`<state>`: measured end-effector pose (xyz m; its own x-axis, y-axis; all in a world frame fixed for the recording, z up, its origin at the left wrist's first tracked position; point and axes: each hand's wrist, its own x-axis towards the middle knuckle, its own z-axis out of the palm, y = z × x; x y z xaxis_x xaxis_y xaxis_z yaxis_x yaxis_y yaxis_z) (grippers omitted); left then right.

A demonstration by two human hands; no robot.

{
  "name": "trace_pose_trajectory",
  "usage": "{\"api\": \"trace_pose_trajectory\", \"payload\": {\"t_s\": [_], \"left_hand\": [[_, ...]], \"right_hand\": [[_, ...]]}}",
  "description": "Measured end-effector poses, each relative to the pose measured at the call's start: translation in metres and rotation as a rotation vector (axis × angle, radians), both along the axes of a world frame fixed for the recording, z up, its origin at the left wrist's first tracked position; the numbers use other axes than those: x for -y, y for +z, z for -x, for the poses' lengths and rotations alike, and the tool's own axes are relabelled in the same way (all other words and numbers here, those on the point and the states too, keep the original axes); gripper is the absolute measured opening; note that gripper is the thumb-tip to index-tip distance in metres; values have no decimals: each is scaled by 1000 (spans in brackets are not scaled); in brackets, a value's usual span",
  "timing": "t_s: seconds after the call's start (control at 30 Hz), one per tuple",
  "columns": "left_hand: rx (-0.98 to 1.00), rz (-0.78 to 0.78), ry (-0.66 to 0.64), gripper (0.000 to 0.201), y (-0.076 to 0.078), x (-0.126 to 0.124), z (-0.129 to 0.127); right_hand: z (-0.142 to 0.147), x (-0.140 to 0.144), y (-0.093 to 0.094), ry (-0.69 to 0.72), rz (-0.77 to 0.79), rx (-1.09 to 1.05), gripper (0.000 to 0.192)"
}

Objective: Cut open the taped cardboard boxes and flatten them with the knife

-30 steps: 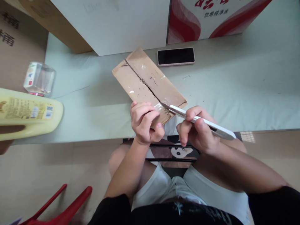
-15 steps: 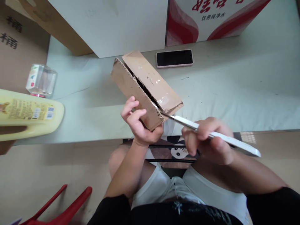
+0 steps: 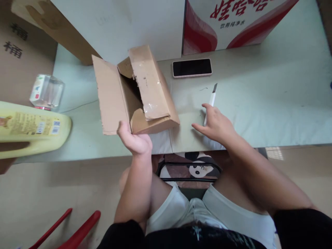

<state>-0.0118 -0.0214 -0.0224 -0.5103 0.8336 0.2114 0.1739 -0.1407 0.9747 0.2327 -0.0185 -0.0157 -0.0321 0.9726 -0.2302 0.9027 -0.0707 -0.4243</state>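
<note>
A small brown cardboard box (image 3: 155, 93) is tilted above the table, one long flap swung out to the left and its dark inside partly showing. My left hand (image 3: 136, 140) grips the box at its near end, thumb by the flap's base and the other fingers hidden beneath. A white utility knife (image 3: 212, 99) lies on the cloth with its blade out, pointing away from me. Over its near end is my right hand (image 3: 216, 124), thumb and index finger spread apart and not closed round the handle; its other fingers are hidden.
A phone (image 3: 192, 67) lies behind the knife. Large cartons, one white (image 3: 135, 27) and one red and white (image 3: 220, 27), stand along the back. At left are a clear bottle (image 3: 49, 91) and a yellow jug (image 3: 38, 128). Red chair legs (image 3: 80, 230) show below.
The box's flap has swung open to the left, and the box has turned more upright. My right hand has moved from the box's slit to the table and let go of the utility knife there.
</note>
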Motion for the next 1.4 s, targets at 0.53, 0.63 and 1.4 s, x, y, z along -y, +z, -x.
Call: {"api": "trace_pose_trajectory", "payload": {"t_s": [0.53,0.63,1.4], "left_hand": [[-180,115,78,57,-5,-9,16],[-156,180,73,39,-6,-14,16],[17,128,-79,39,-4,-2,39]], "right_hand": [[5,4,-3,251,-340,-474,64],[2,0,-10,233,-321,-388,52],[7,1,-16,90,-320,-857,43]]}}
